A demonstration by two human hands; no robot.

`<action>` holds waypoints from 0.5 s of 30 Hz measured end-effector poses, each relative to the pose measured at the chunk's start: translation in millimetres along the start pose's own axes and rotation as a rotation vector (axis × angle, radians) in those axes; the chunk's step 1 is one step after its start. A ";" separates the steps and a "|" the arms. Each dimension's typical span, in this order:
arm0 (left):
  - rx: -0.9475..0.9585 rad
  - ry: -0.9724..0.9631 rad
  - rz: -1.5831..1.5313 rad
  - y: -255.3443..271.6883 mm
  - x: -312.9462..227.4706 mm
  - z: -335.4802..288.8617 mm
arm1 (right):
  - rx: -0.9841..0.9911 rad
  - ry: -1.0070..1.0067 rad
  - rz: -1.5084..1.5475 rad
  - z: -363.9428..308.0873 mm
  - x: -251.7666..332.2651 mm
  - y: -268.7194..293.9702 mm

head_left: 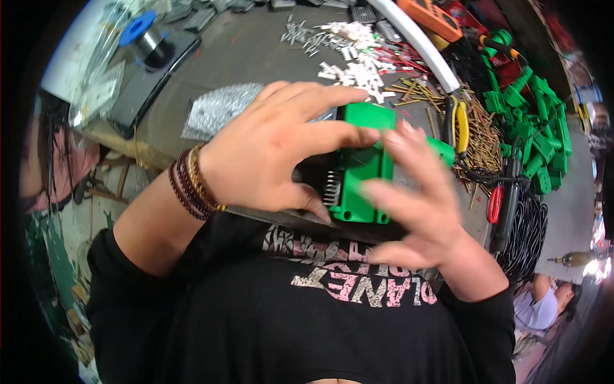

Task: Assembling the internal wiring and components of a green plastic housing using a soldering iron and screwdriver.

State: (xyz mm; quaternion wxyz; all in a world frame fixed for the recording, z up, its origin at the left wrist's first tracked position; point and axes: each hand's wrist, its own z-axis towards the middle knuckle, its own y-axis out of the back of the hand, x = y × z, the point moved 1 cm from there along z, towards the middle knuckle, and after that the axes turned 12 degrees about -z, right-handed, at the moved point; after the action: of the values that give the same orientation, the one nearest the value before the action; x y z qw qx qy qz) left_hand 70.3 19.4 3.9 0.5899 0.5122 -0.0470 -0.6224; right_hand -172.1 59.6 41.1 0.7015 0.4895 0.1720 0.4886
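Observation:
A green plastic housing (364,200) with a row of black ribs or coils along its left side is near the table's front edge. My left hand (275,144) is closed on it, the fingers reaching over its top and the thumb at the black ribbed part. A green end (442,151) sticks out to the right behind my other hand. My right hand (419,205), blurred by motion, has its fingers spread over the housing's right side. Whether its fingertips touch the housing I cannot tell.
Behind lie a clear plastic bag (220,109), white connectors (358,57) and long brass-coloured screws (480,137). To the right are yellow-handled pliers (460,128), green plastic parts (543,121) and black cable (527,233). A wire spool (147,41) stands back left. Another person (540,304) sits far right.

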 end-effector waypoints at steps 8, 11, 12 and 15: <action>0.071 0.000 0.013 5.8 -1.5 9.7 | 0.287 -1.179 0.959 -7.3 0.7 8.6; 0.071 -0.001 0.010 4.3 -2.4 13.1 | 0.273 -1.240 1.119 -9.7 -4.5 1.5; 0.060 0.000 0.008 3.4 -2.5 12.3 | 0.272 -1.282 1.205 -9.9 -4.2 -0.6; 0.065 0.023 -0.009 3.7 -2.6 11.7 | 0.197 -1.376 1.315 -0.7 8.1 7.9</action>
State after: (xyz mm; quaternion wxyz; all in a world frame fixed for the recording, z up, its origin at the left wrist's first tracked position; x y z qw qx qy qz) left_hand 64.1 13.9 13.4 0.5707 0.5385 -0.0580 -0.6172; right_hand -173.0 67.2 49.5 0.1898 0.7248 -0.5470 0.3734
